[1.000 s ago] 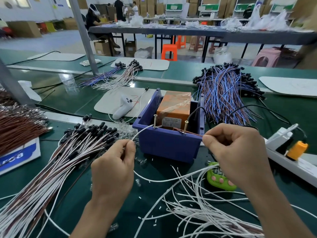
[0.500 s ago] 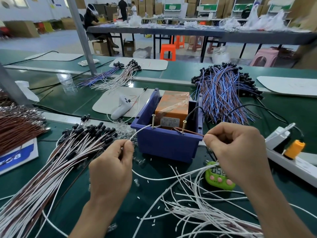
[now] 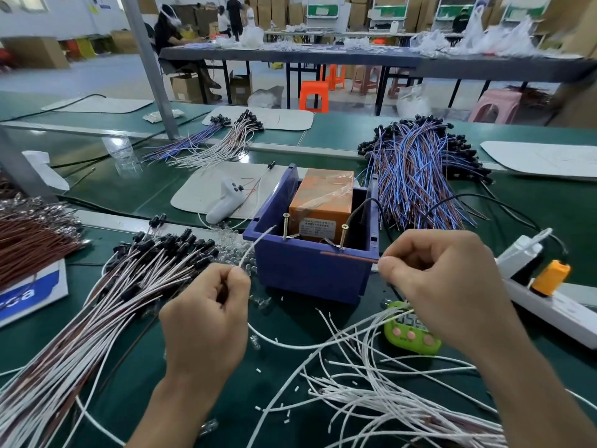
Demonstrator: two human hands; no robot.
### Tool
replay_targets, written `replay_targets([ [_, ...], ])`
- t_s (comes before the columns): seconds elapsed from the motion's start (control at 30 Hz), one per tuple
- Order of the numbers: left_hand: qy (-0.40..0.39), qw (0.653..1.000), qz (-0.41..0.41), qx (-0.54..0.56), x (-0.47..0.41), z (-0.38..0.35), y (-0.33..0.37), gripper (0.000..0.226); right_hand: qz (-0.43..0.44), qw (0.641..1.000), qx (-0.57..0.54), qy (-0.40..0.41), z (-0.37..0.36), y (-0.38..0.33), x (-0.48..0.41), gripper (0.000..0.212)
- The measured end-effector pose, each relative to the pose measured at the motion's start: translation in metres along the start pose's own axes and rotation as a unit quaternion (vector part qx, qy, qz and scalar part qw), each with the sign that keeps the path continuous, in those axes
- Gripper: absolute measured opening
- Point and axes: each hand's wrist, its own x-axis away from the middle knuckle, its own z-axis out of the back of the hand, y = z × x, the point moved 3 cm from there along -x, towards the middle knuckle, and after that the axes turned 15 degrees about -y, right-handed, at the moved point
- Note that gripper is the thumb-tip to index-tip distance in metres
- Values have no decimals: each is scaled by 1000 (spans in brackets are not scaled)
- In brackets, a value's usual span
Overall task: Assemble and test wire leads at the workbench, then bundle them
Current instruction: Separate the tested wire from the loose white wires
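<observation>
The tip of the white wire has eased back from the left screw, which it met half a second ago, and now stands just short of it; the brown wire sits a little lower, along the front rim of the blue box.

From the head camera, the left hand, at lower centre, is curled tight, thumb and forefinger pinching the white wire, which rises up and right towards the box. The right hand, right of centre, is also curled, pinching the end of the brown wire. That wire runs left along the rim and passes the foot of the right screw. Both screws stand upright at the box's front wall, with an orange block behind them inside it.

A thick pile of leads fans across the lower left of the bench. Loose white wires sprawl at lower right, under the right forearm. A green timer lies just below the right hand, half hidden by it. A power strip lies at the right edge.
</observation>
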Motion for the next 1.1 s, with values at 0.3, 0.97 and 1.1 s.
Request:
replay_targets([
  [0.3,-63,986,-27,153,8,2,15,23,-178,920,241,-252,28,5,22,22],
  [0.97,-511,839,69,176,28,-42,75,22,-240,879,408,-55,59,86,167,22],
  [1.1,-475,868,-48,138,29,-38,94,16,-171,948,268,19,31,99,177,22],
])
